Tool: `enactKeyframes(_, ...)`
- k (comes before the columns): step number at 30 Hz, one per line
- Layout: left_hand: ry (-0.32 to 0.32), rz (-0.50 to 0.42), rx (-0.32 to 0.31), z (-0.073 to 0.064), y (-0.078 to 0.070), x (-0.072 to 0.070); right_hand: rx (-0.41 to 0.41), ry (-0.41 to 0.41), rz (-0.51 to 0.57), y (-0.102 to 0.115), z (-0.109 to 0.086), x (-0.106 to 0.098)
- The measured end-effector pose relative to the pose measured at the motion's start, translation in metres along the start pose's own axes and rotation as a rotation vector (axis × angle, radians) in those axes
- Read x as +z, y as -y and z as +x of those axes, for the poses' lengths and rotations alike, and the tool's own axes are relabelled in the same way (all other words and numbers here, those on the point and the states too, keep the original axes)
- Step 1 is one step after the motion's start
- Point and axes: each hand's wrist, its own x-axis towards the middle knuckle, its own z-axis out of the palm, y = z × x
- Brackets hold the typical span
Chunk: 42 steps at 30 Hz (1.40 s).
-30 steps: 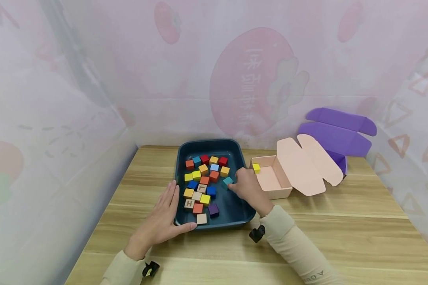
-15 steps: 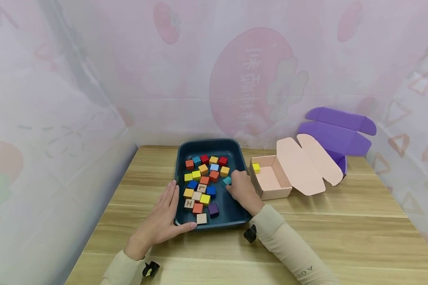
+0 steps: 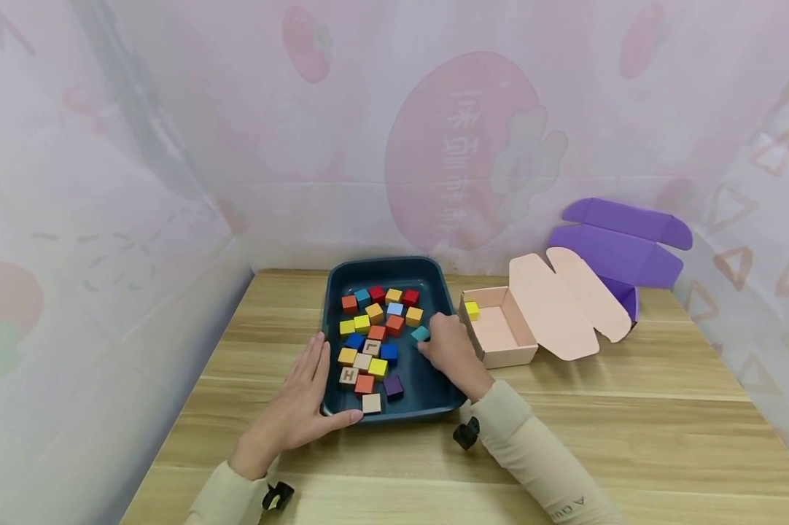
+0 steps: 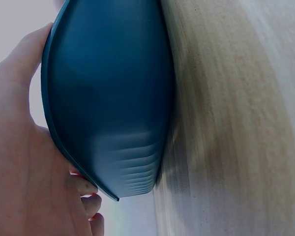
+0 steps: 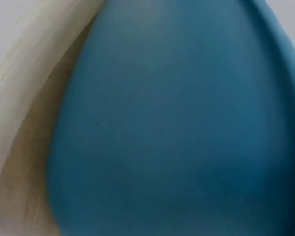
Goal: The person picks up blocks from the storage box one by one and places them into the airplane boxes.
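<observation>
My right hand [image 3: 450, 346] reaches over the right rim of the dark blue tray [image 3: 434, 397] and pinches a teal block [image 3: 421, 333] low inside it. The fingertips are partly hidden behind the hand. My left hand [image 3: 292, 408] lies with straight fingers along the tray's left rim, its thumb at the near edge. In the left wrist view that hand [image 4: 29, 132] touches the tray's rim [image 4: 46, 93]. Only the tray's outer wall [image 5: 172, 113] fills the right wrist view. Many coloured cubes lie in the tray, among them a purple block [image 3: 393, 387] and a wooden H block [image 3: 349, 375].
Right of the tray stands an open pale pink box [image 3: 509, 357] with a yellow block [image 3: 472, 311] in its corner. Its lid flaps out to the right. An open purple box [image 3: 620, 251] sits behind that lid. A wooden table [image 3: 565, 437] carries everything; patterned cloth surrounds it.
My right hand has shifted slightly left and down over the tray around the teal block, which has barely moved. The left hand stays in place.
</observation>
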Motion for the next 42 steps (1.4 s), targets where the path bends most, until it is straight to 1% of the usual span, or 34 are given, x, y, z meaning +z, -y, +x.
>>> enactKeyframes(6,-0.002,-0.004,0.001,0.000,0.000,-0.001,-0.095,-0.056,0.039,-0.003,-0.008,-0.019)
enactKeyframes(11,-0.005,-0.003,0.007,0.000,0.000,-0.002,-0.113,-0.076,0.088,-0.001,-0.015,-0.042)
enactKeyframes(14,-0.008,-0.002,0.011,0.000,0.001,-0.002,-0.126,-0.096,0.086,-0.004,-0.016,-0.054)
enactKeyframes(19,-0.010,0.008,0.014,0.001,0.001,-0.002,-0.157,-0.142,0.062,-0.015,-0.016,-0.070)
enactKeyframes(21,-0.010,0.011,0.013,0.000,0.001,-0.001,-0.169,-0.159,0.029,-0.022,-0.015,-0.076)
enactKeyframes(24,-0.009,0.015,0.012,0.000,0.001,-0.001,-0.156,-0.179,0.004,-0.032,-0.013,-0.083)
enactKeyframes(26,-0.007,0.014,0.012,0.000,0.001,-0.001,-0.124,-0.182,-0.005,-0.039,-0.012,-0.087)
enactKeyframes(29,-0.003,0.012,0.012,-0.001,0.000,-0.001,-0.071,-0.177,0.025,-0.051,-0.009,-0.092)
enactKeyframes(33,-0.006,0.010,0.014,-0.001,0.000,-0.001,-0.038,-0.184,0.032,-0.066,-0.004,-0.096)
enactKeyframes(38,-0.016,0.011,0.020,-0.001,0.000,-0.001,0.012,-0.194,0.034,-0.082,0.001,-0.095)
enactKeyframes(42,-0.020,0.008,0.020,-0.001,0.000,-0.001,0.051,-0.190,0.036,-0.092,0.006,-0.088)
